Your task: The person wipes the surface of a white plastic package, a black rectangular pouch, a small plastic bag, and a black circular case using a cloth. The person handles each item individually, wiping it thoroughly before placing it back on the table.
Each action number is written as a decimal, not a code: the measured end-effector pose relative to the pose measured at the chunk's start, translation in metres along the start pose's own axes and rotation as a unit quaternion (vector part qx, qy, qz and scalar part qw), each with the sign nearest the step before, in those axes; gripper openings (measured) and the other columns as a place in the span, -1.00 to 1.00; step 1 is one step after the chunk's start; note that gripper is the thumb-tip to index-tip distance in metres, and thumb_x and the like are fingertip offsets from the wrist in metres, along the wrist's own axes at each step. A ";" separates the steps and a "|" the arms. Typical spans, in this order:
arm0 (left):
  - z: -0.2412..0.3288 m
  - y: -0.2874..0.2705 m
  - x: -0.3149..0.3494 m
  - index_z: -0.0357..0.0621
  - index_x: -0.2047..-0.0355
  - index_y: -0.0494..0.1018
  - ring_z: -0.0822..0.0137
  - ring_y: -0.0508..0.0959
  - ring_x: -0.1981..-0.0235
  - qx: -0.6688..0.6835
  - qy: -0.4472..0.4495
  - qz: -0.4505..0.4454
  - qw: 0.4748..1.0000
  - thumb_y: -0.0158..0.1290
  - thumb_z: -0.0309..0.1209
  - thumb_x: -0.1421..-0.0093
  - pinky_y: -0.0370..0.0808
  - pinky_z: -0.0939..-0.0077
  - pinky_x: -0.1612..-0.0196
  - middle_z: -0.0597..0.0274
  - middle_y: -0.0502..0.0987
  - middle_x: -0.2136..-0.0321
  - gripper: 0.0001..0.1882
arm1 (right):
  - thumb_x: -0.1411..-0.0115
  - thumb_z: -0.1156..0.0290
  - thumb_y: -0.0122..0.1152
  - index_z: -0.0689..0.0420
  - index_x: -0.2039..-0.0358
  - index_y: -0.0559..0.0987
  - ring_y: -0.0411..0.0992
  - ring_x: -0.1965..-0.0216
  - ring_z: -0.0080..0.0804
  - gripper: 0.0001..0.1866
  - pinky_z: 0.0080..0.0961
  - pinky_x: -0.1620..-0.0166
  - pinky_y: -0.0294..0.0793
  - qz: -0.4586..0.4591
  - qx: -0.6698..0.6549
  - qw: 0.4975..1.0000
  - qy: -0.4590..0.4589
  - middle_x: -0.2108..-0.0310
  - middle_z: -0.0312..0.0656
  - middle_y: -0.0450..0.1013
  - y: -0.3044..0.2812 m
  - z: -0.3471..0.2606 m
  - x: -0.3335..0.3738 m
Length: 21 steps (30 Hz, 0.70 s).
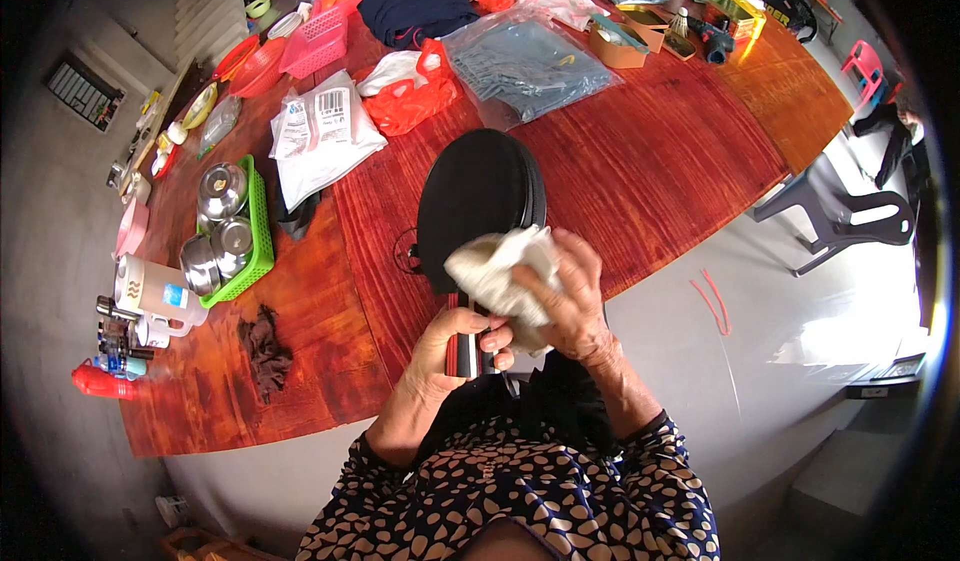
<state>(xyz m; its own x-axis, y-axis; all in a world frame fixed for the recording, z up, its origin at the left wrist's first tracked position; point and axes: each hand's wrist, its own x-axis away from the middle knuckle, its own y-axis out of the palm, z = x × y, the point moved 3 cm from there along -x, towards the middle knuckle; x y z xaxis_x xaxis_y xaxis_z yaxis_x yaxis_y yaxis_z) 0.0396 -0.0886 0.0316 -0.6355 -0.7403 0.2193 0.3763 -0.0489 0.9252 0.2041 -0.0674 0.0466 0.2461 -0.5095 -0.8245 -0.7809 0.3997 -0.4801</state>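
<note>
In front of me, over the table's near edge, is a table tennis paddle with a black face. A second dark rounded edge shows along its right side; whether that is another paddle lying behind it, I cannot tell. My left hand is closed round the red, black and white handle, thumb and fingertips wrapped over it. Bunched in my right hand is a whitish cloth, which covers the lower right of the black face and part of the handle.
Left on the red-brown table stand a green basket of steel bowls, a plastic jug and a crumpled dark cloth. Farther back lie a white packet, a red bag and bagged jeans. A grey chair stands right.
</note>
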 end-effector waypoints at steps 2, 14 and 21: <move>-0.002 0.008 0.000 -0.10 0.04 0.32 0.45 0.37 0.46 0.005 -0.006 -0.035 0.999 0.02 -0.44 -0.11 0.39 0.34 0.37 0.33 0.37 0.38 -0.63 | 0.27 0.55 0.33 0.09 -0.04 0.51 0.16 -0.18 0.05 -0.30 -0.08 -0.18 0.27 0.003 -0.029 0.992 0.122 -0.10 -0.07 0.30 -0.011 0.007 -0.008; 0.013 -0.006 0.006 -0.05 0.11 0.41 0.38 0.44 0.43 -0.040 0.048 0.078 0.995 0.05 -0.50 -0.13 0.45 0.27 0.40 0.32 0.46 0.36 -0.71 | 0.18 0.69 0.11 0.25 0.06 0.52 0.32 -0.07 -0.05 -0.46 -0.23 -0.03 0.41 -0.162 -0.181 0.955 0.172 -0.05 -0.05 0.34 -0.008 -0.003 0.011; 0.011 -0.009 0.000 -0.19 0.32 0.50 0.35 0.58 0.46 -0.198 0.139 0.158 0.957 0.15 -0.52 -0.09 0.53 0.53 0.37 0.23 0.55 0.47 -0.87 | 0.09 0.66 0.19 0.26 -0.03 0.47 0.29 -0.06 0.03 -0.44 -0.19 -0.11 0.30 -0.005 -0.140 0.979 0.145 -0.07 0.07 0.30 -0.012 -0.027 -0.016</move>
<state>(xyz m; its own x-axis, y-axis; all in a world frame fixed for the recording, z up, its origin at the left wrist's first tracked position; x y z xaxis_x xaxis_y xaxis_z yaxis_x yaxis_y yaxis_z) 0.0286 -0.0811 0.0264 -0.2651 -0.9073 0.3263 0.7813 -0.0038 0.6242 0.1941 -0.0847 0.0735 0.1124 -0.7238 -0.6808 -0.9162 0.1898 -0.3530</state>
